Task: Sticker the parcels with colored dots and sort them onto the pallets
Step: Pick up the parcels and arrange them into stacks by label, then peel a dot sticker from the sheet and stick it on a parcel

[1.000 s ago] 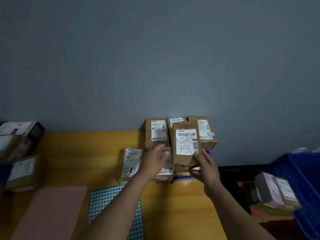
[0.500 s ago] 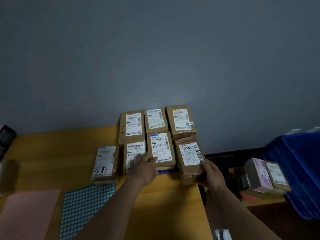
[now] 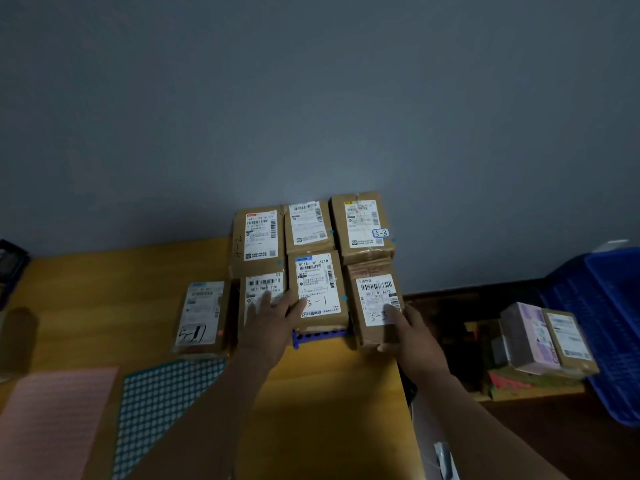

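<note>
Brown cardboard is seen at the centre of the frame, where six labelled parcels (image 3: 306,227) are packed in two rows of three against the grey wall (image 3: 311,98), at the far right end of the yellow tabletop (image 3: 322,393). Under their near edge a strip of what seems to be a blue pallet (image 3: 318,336) is glimpsed, though little of it is shown. The left grip (image 3: 268,318) is laid released and flat, fingers spread, on the front-left parcel (image 3: 265,284), its thumb touching the front-middle parcel (image 3: 318,285) marked "3-1". The front-right parcel (image 3: 375,296) is grasped at its near right corner by the right grip (image 3: 412,337), a finger laid across the label and the thumb at the near edge. Small blue dots (image 3: 344,297) are stuck on several parcels. Left of the block, a lone parcel (image 3: 202,315) bearing a red dot (image 3: 220,332) is laid flat. In the lower left, a teal sticker sheet (image 3: 162,403) and a pink sheet (image 3: 55,420) are spread side by side. At the right edge a blue crate (image 3: 602,323) is seen.
</note>
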